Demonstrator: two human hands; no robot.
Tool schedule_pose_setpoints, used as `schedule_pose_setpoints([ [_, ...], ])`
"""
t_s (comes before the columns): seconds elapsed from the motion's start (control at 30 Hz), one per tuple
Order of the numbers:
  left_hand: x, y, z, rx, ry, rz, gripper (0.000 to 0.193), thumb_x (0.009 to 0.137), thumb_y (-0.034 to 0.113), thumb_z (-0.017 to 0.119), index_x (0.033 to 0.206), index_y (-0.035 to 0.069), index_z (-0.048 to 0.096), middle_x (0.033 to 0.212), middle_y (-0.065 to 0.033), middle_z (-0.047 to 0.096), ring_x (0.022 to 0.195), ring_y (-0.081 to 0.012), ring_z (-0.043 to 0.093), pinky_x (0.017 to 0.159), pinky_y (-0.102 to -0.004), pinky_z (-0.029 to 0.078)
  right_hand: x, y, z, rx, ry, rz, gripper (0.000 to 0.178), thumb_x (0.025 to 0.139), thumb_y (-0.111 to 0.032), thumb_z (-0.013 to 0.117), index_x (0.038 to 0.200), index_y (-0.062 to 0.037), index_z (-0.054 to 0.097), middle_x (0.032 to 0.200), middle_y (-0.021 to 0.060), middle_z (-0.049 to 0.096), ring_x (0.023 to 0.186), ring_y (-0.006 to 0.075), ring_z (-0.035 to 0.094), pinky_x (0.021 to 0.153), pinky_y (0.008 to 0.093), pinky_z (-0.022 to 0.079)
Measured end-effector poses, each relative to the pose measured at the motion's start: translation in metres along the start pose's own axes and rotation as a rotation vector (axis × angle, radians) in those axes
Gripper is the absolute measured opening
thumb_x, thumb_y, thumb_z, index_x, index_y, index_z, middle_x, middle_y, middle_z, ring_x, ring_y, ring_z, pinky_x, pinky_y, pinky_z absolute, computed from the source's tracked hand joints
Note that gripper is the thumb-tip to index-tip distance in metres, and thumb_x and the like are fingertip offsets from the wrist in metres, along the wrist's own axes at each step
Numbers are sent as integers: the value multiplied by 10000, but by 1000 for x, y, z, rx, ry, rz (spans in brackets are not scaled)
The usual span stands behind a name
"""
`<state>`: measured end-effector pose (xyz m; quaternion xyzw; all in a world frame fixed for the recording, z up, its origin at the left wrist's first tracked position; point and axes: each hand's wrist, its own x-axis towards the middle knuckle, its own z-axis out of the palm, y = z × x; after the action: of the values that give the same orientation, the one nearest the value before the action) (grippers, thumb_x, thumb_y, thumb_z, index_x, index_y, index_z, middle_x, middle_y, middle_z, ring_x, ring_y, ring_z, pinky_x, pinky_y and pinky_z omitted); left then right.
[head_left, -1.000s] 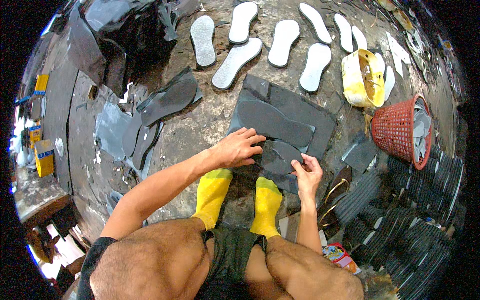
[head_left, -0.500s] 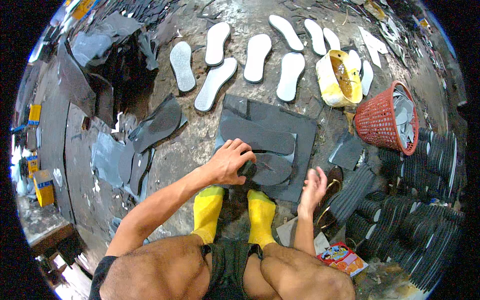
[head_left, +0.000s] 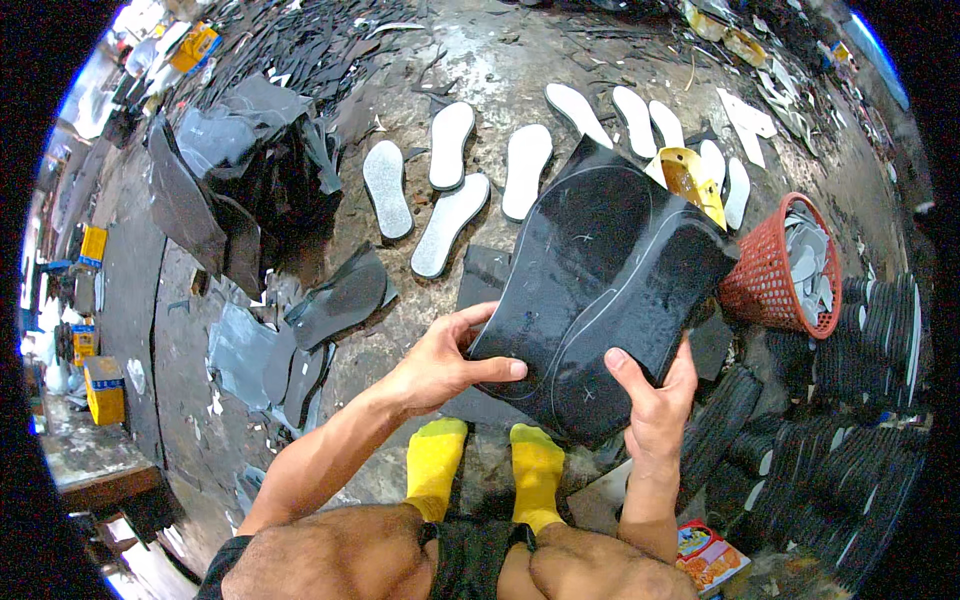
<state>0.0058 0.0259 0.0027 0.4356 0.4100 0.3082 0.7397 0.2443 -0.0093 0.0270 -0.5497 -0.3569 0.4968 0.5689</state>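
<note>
Both my hands hold up a black rubber-like sheet (head_left: 590,290) with shoe-sole outlines drawn on it in pale lines. My left hand (head_left: 440,365) grips its lower left edge, thumb on the face and fingers behind. At the lower right edge, my right hand (head_left: 657,395) pinches it the same way. The sheet is tilted and raised above a dark square mat (head_left: 480,272), covering most of it. Just beyond stand white-topped sole-shaped pieces, one of them a white insole (head_left: 527,172), lying apart on the floor.
On the right are a red basket (head_left: 762,285) of grey scraps and stacks of black soles (head_left: 825,470). A yellow container (head_left: 690,175) sits partly behind the sheet. To the left lie loose cut pieces (head_left: 340,295) and a heap of dark sheets (head_left: 235,170).
My left hand was over the sole-shaped pieces on the mat and my right hand was free. Now both grip the black sheet, lifted in front of me. The view has shifted slightly.
</note>
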Motion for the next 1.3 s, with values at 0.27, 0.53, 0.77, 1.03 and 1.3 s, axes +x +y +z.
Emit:
schedule_pose_setpoints([
  [0.27, -15, -2, 5, -637, -83, -152, 365, 1032, 248, 613, 1298, -1, 640, 1177, -78, 726, 1002, -143, 706, 896, -316, 578, 7, -8, -9, 196, -46, 115, 752, 783, 69, 747, 1468, 23, 441, 1320, 113, 627, 1156, 235, 632, 1057, 363, 469],
  [0.53, -4, 6, 0, -197, -75, 41, 598, 866, 86, 798, 1402, 31, 539, 1277, -69, 675, 1116, -166, 662, 988, -348, 534, -1, 6, -9, 73, -133, 56, 830, 796, 3, 779, 1515, 26, 367, 1431, 143, 554, 1289, 269, 555, 1113, 397, 409],
  [0.77, -16, 3, 6, 70, -209, 98, 640, 864, -4, 789, 1437, 41, 506, 1240, -63, 692, 1117, -141, 644, 980, -335, 542, 37, -54, -4, -1010, -42, -732, 546, 807, -335, 840, 1252, -51, 698, 1290, 162, 674, 1296, 329, 569, 1154, 522, 310],
  [1.03, -40, 3, 6, 129, -167, 122, 554, 877, -12, 773, 1380, 33, 547, 1214, -69, 704, 1109, -137, 646, 955, -337, 541, 32, -61, 15, -756, -158, -1012, 269, 711, -77, 888, 939, -92, 744, 1102, 126, 759, 903, 260, 756, 737, 326, 591],
  [1.3, -51, 6, -1, 148, -186, 52, 476, 869, -15, 774, 1309, 31, 598, 1124, -49, 733, 1040, -120, 666, 901, -312, 559, 19, -73, 9, -784, -216, -1000, 293, 701, -73, 897, 946, -79, 736, 1125, 160, 750, 827, 256, 765, 669, 311, 603],
])
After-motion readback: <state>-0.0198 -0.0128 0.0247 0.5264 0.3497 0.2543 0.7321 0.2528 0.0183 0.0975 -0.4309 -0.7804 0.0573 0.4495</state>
